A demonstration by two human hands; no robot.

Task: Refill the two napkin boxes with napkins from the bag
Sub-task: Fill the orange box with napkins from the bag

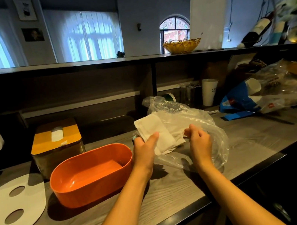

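Note:
An orange oval napkin box (89, 189) stands open and empty on the wooden counter, its white lid (30, 198) with two holes lying to its left. Behind it stands a second box with a yellow lid (40, 140), a white napkin poking out of its slot. My left hand (144, 148) holds a stack of white napkins (156, 128) just right of the orange box, thumb on top. My right hand (199, 141) is beside the stack, fingers curled at the mouth of the clear plastic bag (200, 121).
A paper cup (209, 91), a blue package (238, 101) and crumpled plastic bags (285, 87) crowd the counter's right side. A dark shelf runs behind, with a yellow basket (181, 46) and a wine bottle on top. The counter edge (234, 182) lies below my arms.

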